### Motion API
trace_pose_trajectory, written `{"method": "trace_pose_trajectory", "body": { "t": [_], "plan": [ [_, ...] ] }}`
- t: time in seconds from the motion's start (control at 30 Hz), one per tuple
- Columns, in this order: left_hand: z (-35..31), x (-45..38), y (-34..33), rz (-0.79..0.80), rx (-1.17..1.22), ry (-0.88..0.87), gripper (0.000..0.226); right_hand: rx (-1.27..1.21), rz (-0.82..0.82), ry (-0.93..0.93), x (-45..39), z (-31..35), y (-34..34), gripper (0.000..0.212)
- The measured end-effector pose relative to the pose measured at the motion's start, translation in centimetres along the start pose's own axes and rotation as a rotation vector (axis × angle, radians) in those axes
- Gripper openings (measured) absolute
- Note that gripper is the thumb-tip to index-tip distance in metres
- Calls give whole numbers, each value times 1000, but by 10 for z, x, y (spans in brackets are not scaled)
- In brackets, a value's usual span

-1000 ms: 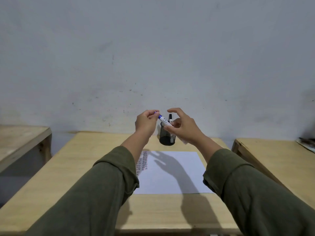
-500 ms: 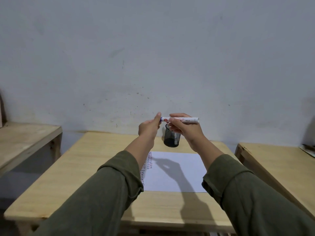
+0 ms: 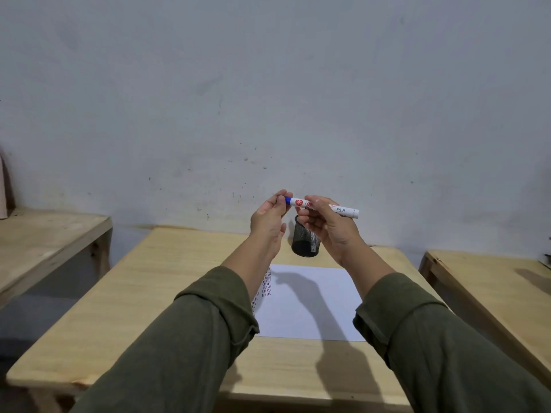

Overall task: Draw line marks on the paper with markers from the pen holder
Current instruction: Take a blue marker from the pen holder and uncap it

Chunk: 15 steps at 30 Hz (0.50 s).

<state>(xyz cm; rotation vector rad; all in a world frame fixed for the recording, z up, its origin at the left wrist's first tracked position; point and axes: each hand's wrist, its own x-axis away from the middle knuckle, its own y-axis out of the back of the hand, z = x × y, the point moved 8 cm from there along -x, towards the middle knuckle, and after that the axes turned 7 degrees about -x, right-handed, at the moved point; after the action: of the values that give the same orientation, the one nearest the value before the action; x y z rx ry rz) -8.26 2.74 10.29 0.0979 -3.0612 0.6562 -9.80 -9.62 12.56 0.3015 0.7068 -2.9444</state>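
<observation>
Both hands raised above light wooden table [image 3: 125, 296], green sleeves [image 3: 185, 338] in foreground. White marker with blue cap [image 3: 323, 206] held level in air, above black mesh pen holder [image 3: 305, 241]. Left hand [image 3: 268, 219] fingertips pinching blue cap end. Right hand [image 3: 331, 228] fingers wrapped on white barrel, thumb on top. Holder upright at far table edge, just behind white paper sheet [image 3: 310, 305]. Short dash marks in rows near sheet's left edge. Grey wall [image 3: 268, 84] behind.
</observation>
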Motion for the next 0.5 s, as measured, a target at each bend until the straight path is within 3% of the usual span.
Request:
{"method": "trace_pose_trajectory", "body": {
  "t": [0.2, 0.3, 0.5],
  "plan": [
    [3, -5, 20, -173, -93, 118, 20, 140, 44, 50, -1, -1, 1, 9],
    [2, -10, 63, -299, -150, 112, 34, 209, 37, 59, 2, -4, 12, 9],
    [19, 6, 117, -348, -723, -45, 20, 163, -6, -72, 15, -37, 29, 13]
  ]
}}
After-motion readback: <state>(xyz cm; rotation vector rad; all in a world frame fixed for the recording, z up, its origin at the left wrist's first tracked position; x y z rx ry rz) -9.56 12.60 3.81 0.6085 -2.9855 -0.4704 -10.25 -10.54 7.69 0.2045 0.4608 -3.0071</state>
